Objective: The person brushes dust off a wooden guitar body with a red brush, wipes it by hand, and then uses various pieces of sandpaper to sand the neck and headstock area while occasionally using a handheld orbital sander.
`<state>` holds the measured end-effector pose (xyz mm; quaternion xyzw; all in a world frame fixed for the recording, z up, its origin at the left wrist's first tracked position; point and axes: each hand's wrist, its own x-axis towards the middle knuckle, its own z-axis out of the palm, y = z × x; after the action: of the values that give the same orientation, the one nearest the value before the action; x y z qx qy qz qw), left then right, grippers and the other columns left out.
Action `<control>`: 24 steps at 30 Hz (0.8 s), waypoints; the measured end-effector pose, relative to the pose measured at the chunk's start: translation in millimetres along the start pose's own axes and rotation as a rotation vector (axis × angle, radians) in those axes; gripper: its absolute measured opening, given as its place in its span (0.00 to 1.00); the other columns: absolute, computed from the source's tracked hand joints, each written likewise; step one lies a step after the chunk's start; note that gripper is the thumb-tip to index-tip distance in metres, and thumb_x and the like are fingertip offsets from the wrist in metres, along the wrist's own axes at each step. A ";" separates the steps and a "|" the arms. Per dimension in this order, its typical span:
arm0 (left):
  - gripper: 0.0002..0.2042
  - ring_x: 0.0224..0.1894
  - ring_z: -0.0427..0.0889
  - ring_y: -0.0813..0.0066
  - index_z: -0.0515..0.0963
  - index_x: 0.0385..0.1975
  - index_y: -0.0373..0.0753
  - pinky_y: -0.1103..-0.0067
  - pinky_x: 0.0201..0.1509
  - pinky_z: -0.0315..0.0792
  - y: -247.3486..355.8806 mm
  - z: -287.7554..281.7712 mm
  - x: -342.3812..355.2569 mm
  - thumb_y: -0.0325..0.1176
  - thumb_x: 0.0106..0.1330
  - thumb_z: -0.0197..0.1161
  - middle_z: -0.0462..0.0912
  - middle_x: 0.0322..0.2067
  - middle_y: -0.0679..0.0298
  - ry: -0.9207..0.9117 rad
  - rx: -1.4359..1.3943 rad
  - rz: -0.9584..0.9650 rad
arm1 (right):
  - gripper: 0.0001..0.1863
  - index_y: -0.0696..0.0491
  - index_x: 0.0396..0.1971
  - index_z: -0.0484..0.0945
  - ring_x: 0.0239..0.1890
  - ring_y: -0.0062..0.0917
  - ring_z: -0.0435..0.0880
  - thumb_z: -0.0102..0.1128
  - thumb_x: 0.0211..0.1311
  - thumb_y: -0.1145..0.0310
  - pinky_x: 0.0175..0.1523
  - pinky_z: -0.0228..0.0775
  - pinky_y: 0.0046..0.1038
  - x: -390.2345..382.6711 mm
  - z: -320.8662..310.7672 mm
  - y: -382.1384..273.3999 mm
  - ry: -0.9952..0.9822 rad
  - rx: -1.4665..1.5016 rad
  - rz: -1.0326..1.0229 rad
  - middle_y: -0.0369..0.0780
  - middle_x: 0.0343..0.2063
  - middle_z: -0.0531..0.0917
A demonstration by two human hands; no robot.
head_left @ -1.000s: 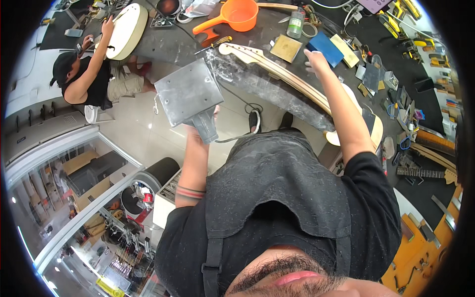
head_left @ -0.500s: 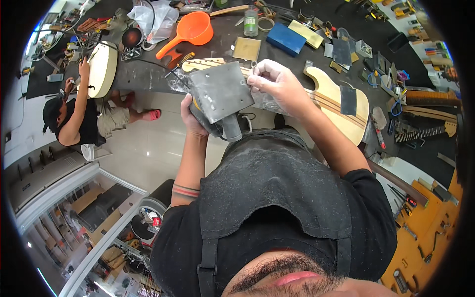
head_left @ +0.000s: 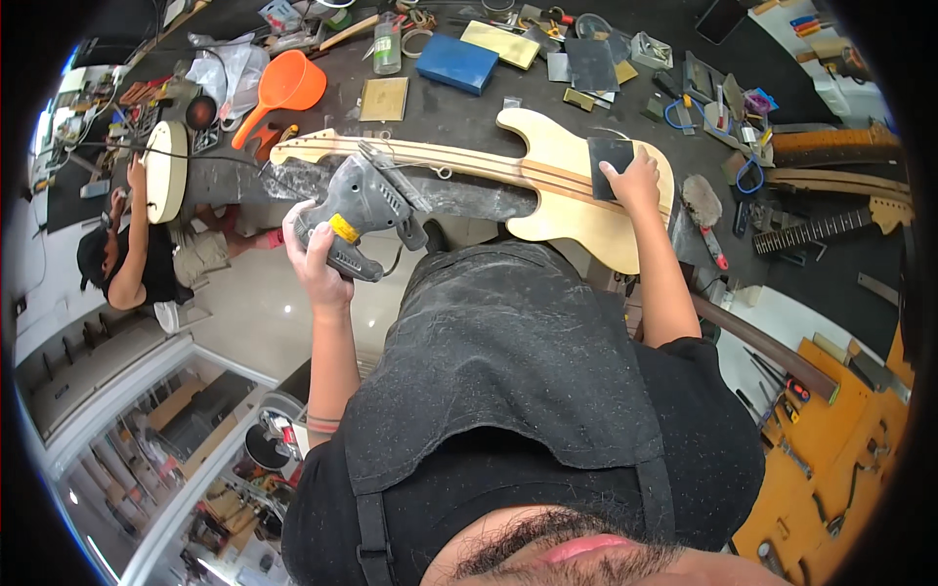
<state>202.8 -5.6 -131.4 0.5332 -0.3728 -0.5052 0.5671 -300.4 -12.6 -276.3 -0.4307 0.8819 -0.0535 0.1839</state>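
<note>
In my left hand is a dark grey electric sheet sander with a yellow patch, held up off the bench and tilted, its flat pad side facing up and right. A wire clamp lever sticks out from the pad. My right hand has its thumb and fingers on a dark sheet of sandpaper, which lies on the body of a pale wooden electric guitar. The unpainted guitar has brown stripes along its middle, and its neck runs left behind the sander.
Along the bench are an orange dipper, a tan square pad, a blue block and a dusty brush. The sander's cord trails left. Another person handles a pale guitar body at far left.
My right hand has left the sander's pad clamp and moved right onto the sandpaper sheet. My left hand has turned the sander and shifted it left. The view has swung to the right.
</note>
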 end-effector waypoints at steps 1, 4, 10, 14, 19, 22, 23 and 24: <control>0.27 0.44 0.84 0.67 0.72 0.65 0.37 0.71 0.45 0.84 1.2 4.7 -5.7 0.36 0.65 0.68 0.79 0.47 0.57 0.017 0.029 0.028 | 0.58 0.55 0.80 0.63 0.79 0.47 0.69 0.82 0.57 0.42 0.77 0.68 0.53 9.7 8.1 10.8 -0.033 0.010 0.095 0.49 0.76 0.72; 0.28 0.48 0.82 0.69 0.72 0.65 0.36 0.72 0.49 0.82 5.9 14.9 -23.1 0.35 0.65 0.69 0.79 0.49 0.58 0.026 0.184 0.132 | 0.69 0.53 0.86 0.52 0.84 0.47 0.59 0.84 0.52 0.38 0.84 0.53 0.55 46.9 30.9 38.0 -0.026 -0.089 -0.124 0.49 0.82 0.63; 0.25 0.49 0.80 0.73 0.73 0.62 0.37 0.75 0.54 0.79 4.5 33.7 -46.5 0.30 0.67 0.73 0.79 0.50 0.61 0.039 0.117 0.119 | 0.59 0.56 0.78 0.64 0.75 0.52 0.75 0.86 0.52 0.44 0.80 0.62 0.49 114.1 29.0 54.6 -0.016 0.068 -0.272 0.55 0.73 0.76; 0.27 0.45 0.78 0.80 0.72 0.59 0.38 0.78 0.51 0.77 -13.9 50.2 -42.1 0.33 0.66 0.82 0.79 0.47 0.65 0.035 0.255 0.046 | 0.37 0.61 0.71 0.70 0.68 0.48 0.82 0.77 0.64 0.73 0.73 0.73 0.40 126.4 29.3 43.9 0.112 0.556 -0.301 0.55 0.67 0.81; 0.34 0.49 0.79 0.71 0.71 0.59 0.35 0.71 0.55 0.77 -74.2 31.9 -36.6 0.39 0.59 0.87 0.77 0.49 0.60 0.066 0.538 0.098 | 0.26 0.62 0.62 0.79 0.56 0.28 0.87 0.74 0.73 0.63 0.65 0.76 0.30 63.4 -17.5 -48.9 -0.192 1.000 -0.294 0.45 0.56 0.88; 0.38 0.61 0.74 0.55 0.70 0.59 0.33 0.64 0.67 0.71 -93.5 29.8 -28.8 0.42 0.55 0.88 0.72 0.55 0.51 0.023 0.768 0.215 | 0.23 0.61 0.61 0.81 0.55 0.24 0.85 0.69 0.79 0.60 0.65 0.75 0.29 21.1 -14.9 -107.8 -0.319 1.245 -0.360 0.40 0.56 0.88; 0.40 0.61 0.73 0.53 0.70 0.59 0.34 0.62 0.70 0.70 -98.1 30.2 -27.6 0.43 0.53 0.89 0.69 0.56 0.51 0.005 0.764 0.186 | 0.23 0.61 0.62 0.80 0.56 0.24 0.85 0.68 0.80 0.59 0.65 0.75 0.29 5.2 -12.9 -129.4 -0.332 1.261 -0.385 0.40 0.55 0.87; 0.40 0.61 0.73 0.53 0.70 0.59 0.34 0.62 0.70 0.70 -103.7 28.4 -25.1 0.43 0.53 0.89 0.69 0.56 0.51 -0.006 0.759 0.179 | 0.22 0.61 0.62 0.80 0.56 0.24 0.84 0.67 0.81 0.59 0.65 0.75 0.30 -6.4 -4.4 -148.6 -0.320 1.276 -0.409 0.40 0.55 0.87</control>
<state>152.0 20.5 -225.9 0.6688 -0.5799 -0.2815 0.3704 -188.5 -100.4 -232.8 -0.3987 0.5409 -0.5317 0.5156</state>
